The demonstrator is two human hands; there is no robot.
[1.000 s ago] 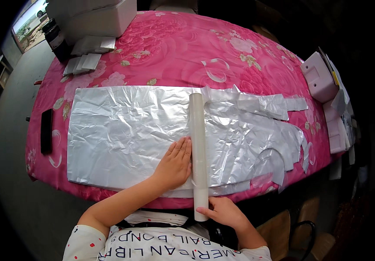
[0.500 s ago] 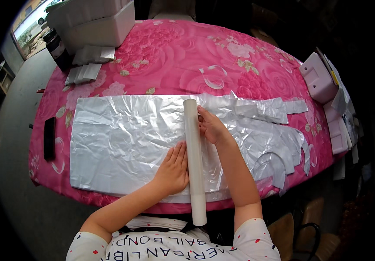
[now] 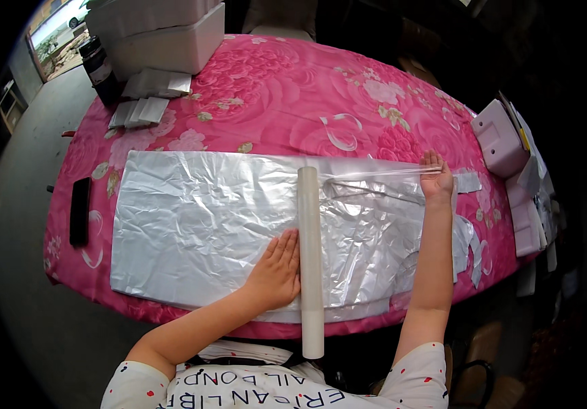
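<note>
A stack of thin, silvery translucent plastic bags (image 3: 191, 218) lies across the table, with cut-out handle ends at its right. Over it, pointing toward me, rests a long whitish tube (image 3: 311, 273), its near end past the table edge. My left hand (image 3: 276, 269) lies flat on the bags, fingers stretched and together, its side against the tube. At the upper right, my right hand (image 3: 437, 176) is closed on a plastic bag (image 3: 382, 169), whose film is drawn taut into narrow folds. Its fingertips are partly covered by film.
A pink flowered cloth (image 3: 273, 88) covers the table. White foam boxes (image 3: 167, 48), a dark jar (image 3: 99, 71) and small flat packets (image 3: 140, 112) stand at the far left. A black phone-like object (image 3: 80, 211) lies at left. Pale pink containers (image 3: 501, 140) line the right edge.
My right hand has moved right from beside the tube, drawing the top film along with it. My left hand and the tube stay nearly where they were.
</note>
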